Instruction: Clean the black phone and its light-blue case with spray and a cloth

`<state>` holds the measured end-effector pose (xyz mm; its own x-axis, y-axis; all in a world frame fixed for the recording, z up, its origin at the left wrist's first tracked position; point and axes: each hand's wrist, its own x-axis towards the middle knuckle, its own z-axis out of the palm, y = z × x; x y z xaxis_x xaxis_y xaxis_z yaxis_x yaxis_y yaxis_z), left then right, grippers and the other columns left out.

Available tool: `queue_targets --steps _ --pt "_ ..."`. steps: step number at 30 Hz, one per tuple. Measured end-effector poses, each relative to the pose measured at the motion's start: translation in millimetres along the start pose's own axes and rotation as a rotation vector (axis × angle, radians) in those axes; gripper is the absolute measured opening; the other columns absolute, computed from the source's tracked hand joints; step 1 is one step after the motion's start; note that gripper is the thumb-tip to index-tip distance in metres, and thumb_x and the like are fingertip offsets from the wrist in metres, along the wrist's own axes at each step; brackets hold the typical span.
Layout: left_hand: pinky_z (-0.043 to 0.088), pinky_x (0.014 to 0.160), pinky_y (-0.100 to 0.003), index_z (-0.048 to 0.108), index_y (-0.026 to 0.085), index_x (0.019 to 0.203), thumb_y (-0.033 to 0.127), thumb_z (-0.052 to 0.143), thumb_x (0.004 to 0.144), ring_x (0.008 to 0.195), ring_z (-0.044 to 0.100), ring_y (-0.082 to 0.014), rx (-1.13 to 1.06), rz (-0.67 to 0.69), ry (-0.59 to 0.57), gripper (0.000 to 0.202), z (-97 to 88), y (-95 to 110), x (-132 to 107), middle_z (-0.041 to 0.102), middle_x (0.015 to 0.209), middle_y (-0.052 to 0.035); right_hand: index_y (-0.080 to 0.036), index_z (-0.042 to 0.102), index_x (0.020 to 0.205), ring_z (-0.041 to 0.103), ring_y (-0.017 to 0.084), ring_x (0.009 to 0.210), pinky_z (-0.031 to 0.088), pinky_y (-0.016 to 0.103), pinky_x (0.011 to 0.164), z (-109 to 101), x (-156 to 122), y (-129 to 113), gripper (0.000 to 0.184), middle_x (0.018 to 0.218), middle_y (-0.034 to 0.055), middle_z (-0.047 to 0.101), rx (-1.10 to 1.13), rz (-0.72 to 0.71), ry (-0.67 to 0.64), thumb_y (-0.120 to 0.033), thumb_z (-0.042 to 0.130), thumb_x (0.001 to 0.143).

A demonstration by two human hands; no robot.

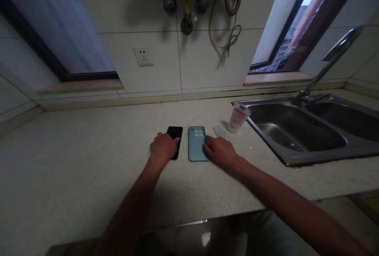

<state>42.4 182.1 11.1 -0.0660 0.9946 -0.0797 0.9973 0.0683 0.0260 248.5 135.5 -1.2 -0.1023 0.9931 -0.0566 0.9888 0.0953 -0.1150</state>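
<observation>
A black smartphone [175, 132] lies flat on the pale countertop, dark face up. My left hand [164, 145] reaches over its left side, thumb across the face and fingers curled at the far edge, gripping it. Just to the right lies a light blue phone case [197, 147], with a group of camera cutouts near its top. The right edge of this case is between the thumb and fingers of my right hand [220, 150]; some of those fingertips are hidden. Phone and case lie side by side with a narrow gap between them.
Beyond my right hand lie a small pale packet or cloth [219, 131] and a clear plastic cup [237, 118] with red print. A steel double sink [284, 157] with a tall faucet [316, 76] fills the right side. The tiled wall carries a socket [143, 57] and pipes.
</observation>
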Motion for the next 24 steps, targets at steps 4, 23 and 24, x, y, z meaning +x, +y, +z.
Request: queue_targets --steps 4,23,24 --pt "0.051 0.085 -0.045 0.062 0.005 0.122 0.06 0.043 0.092 0.105 0.063 -0.0374 -0.031 0.007 -0.033 0.065 -8.7 -4 -3 0.06 0.121 -0.0267 -0.018 0.059 0.121 0.071 0.028 0.091 0.047 0.033 0.07 -2 -1 0 0.038 0.103 0.0153 0.074 0.013 -0.06 -0.001 -0.042 0.038 0.1" --pt "0.033 0.116 -0.046 0.054 0.011 0.137 0.033 0.05 0.097 0.142 0.041 -0.0284 -0.23 0.937 0.081 0.046 27.9 30 -20 0.051 0.145 -0.0208 -0.015 0.063 0.116 0.058 0.018 0.07 0.048 0.032 0.073 -32 18 69 0.038 0.082 0.0053 0.063 0.508 0.095 1.051 -0.038 0.043 0.093" --pt "0.033 0.116 -0.046 0.054 0.011 0.137 0.032 0.05 0.097 0.142 0.041 -0.028 -0.239 0.937 0.08 0.045 27.6 30 -19 0.051 0.145 -0.0206 -0.015 0.059 0.119 0.058 0.019 0.076 0.049 0.034 0.076 -35 20 77 0.038 0.088 0.0059 0.062 0.503 0.132 1.158 -0.037 0.045 0.092"
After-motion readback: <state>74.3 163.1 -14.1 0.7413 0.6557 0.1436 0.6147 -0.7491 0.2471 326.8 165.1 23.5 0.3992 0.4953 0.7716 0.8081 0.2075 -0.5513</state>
